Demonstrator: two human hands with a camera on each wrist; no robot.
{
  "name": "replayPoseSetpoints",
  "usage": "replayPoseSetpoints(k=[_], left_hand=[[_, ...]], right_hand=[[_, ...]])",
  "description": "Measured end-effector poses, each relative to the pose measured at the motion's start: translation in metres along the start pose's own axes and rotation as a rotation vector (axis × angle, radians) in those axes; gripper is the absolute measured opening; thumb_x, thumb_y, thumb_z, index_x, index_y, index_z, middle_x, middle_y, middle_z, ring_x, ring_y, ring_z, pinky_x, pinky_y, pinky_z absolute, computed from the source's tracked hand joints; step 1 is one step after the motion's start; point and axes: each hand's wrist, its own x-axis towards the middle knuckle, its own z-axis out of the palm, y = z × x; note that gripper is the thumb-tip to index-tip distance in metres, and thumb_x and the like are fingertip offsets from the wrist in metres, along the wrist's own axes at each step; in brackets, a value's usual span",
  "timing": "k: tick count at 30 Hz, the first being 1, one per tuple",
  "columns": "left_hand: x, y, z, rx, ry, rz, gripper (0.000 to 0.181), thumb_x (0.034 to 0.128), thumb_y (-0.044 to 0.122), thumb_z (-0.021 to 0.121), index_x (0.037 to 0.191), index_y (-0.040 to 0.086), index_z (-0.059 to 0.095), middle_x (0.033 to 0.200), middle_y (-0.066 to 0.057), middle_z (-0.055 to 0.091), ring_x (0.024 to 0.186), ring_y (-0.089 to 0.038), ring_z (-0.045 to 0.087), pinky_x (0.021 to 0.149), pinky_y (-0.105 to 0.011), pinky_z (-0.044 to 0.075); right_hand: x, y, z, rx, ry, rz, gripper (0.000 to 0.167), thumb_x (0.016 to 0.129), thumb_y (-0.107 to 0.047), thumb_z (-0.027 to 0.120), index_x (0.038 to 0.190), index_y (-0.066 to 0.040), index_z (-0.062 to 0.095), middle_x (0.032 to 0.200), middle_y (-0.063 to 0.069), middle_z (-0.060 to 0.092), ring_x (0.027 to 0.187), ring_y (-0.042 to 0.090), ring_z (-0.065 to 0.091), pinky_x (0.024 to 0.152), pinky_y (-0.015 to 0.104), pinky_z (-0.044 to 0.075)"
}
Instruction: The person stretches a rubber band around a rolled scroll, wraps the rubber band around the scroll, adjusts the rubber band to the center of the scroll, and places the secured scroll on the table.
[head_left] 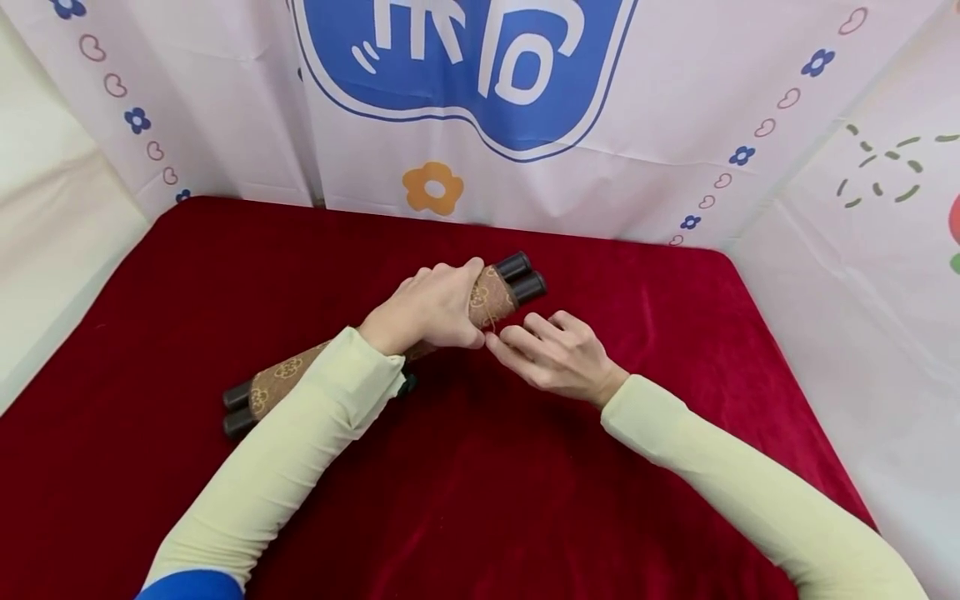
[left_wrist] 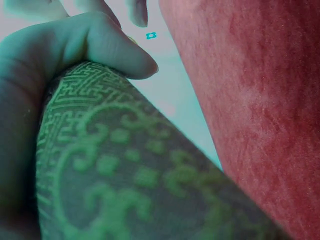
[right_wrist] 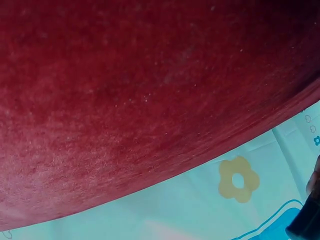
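– where's the patterned scroll (head_left: 288, 368)?
– on red cloth (head_left: 570, 500), slanting eight to two o'clock; left hand (head_left: 435, 308) clamped round its far part;
– right hand (head_left: 557, 355)?
– at the left's four o'clock; fingers curled; whether pinching, i cannot tell

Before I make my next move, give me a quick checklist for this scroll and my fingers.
1. Scroll rolled up: ok, two rolls side by side.
2. Left fingers gripping scroll: ok, near one end.
3. Right fingers pinching anything: cannot tell, too small to make out.
4. Black rod ends uncovered: ok, a pair shows at each end.
5. Dark green thing free of left sleeve: cannot tell, partly hidden.
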Motion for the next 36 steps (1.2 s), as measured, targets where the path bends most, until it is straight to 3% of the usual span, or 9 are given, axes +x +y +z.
replayPoseSetpoints(k=[4, 9, 12, 16, 19, 25, 31, 36], left_hand=[[0.0, 0.0, 0.002, -0.005, -0.012, 0.005, 0.057, 0.0728, 0.032, 0.084, 0.116, 0.015, 0.051, 0.091, -0.007, 0.066, 0.077, -0.028, 0.065, 0.065, -0.041, 0.051], [0.001, 0.0, 0.004, 0.0, -0.019, -0.007, 0.058, 0.0721, 0.032, 0.084, 0.117, 0.015, 0.051, 0.092, -0.007, 0.065, 0.078, -0.028, 0.065, 0.066, -0.041, 0.051], [0.001, 0.001, 0.004, 0.001, -0.02, -0.011, 0.06, 0.073, 0.032, 0.084, 0.12, 0.015, 0.05, 0.093, -0.007, 0.065, 0.079, -0.029, 0.065, 0.067, -0.042, 0.052], [0.001, 0.0, 0.003, 0.011, -0.019, -0.018, 0.062, 0.0738, 0.032, 0.084, 0.122, 0.015, 0.05, 0.093, -0.008, 0.065, 0.079, -0.029, 0.066, 0.067, -0.043, 0.053], [0.0, -0.001, 0.004, 0.022, -0.015, -0.029, 0.062, 0.074, 0.033, 0.085, 0.122, 0.015, 0.05, 0.093, -0.008, 0.065, 0.078, -0.03, 0.067, 0.067, -0.044, 0.053], [0.0, -0.005, 0.004, 0.037, 0.039, -0.05, 0.061, 0.075, 0.035, 0.084, 0.121, 0.014, 0.05, 0.092, -0.008, 0.065, 0.078, -0.031, 0.066, 0.069, -0.046, 0.054], [-0.002, -0.008, -0.003, 0.017, 0.061, -0.06, 0.062, 0.0745, 0.036, 0.085, 0.12, 0.014, 0.049, 0.09, -0.008, 0.064, 0.075, -0.03, 0.066, 0.063, -0.043, 0.052], [-0.003, -0.013, -0.007, 0.022, 0.051, -0.078, 0.066, 0.0744, 0.039, 0.085, 0.123, 0.015, 0.048, 0.093, -0.008, 0.065, 0.076, -0.031, 0.065, 0.064, -0.043, 0.051]], right_hand=[[0.001, 0.0, 0.006, 0.015, 0.055, 0.013, 0.015, 0.093, -0.011, 0.071, 0.106, -0.017, 0.076, 0.088, -0.003, 0.061, 0.065, 0.015, 0.051, 0.055, 0.026, 0.04], [0.001, -0.002, 0.007, 0.027, 0.039, 0.024, 0.011, 0.092, -0.008, 0.07, 0.098, -0.016, 0.074, 0.087, -0.002, 0.061, 0.066, 0.015, 0.052, 0.056, 0.027, 0.04], [0.0, -0.003, 0.003, 0.041, 0.03, -0.008, 0.012, 0.092, -0.007, 0.069, 0.097, -0.015, 0.075, 0.094, -0.002, 0.064, 0.07, 0.014, 0.055, 0.054, 0.026, 0.038], [0.001, -0.002, -0.006, 0.084, -0.027, -0.104, 0.017, 0.096, -0.005, 0.063, 0.098, -0.015, 0.077, 0.108, -0.002, 0.069, 0.086, 0.014, 0.061, 0.058, 0.025, 0.042], [0.004, -0.004, -0.011, 0.098, -0.117, -0.157, 0.024, 0.101, -0.005, 0.053, 0.101, -0.015, 0.076, 0.113, -0.003, 0.072, 0.101, 0.015, 0.064, 0.071, 0.027, 0.049], [0.015, -0.025, -0.023, 0.103, -0.242, -0.05, 0.019, 0.105, -0.01, 0.049, 0.101, -0.01, 0.068, 0.102, 0.003, 0.074, 0.106, 0.022, 0.065, 0.089, 0.035, 0.052], [0.015, -0.04, -0.036, 0.183, -0.248, 0.025, 0.035, 0.111, -0.026, 0.048, 0.084, -0.009, 0.062, 0.087, 0.005, 0.069, 0.104, 0.024, 0.067, 0.093, 0.035, 0.054], [0.012, -0.037, -0.046, 0.201, -0.296, 0.081, 0.03, 0.108, -0.024, 0.051, 0.082, -0.011, 0.06, 0.088, 0.003, 0.069, 0.098, 0.022, 0.067, 0.087, 0.036, 0.053]])
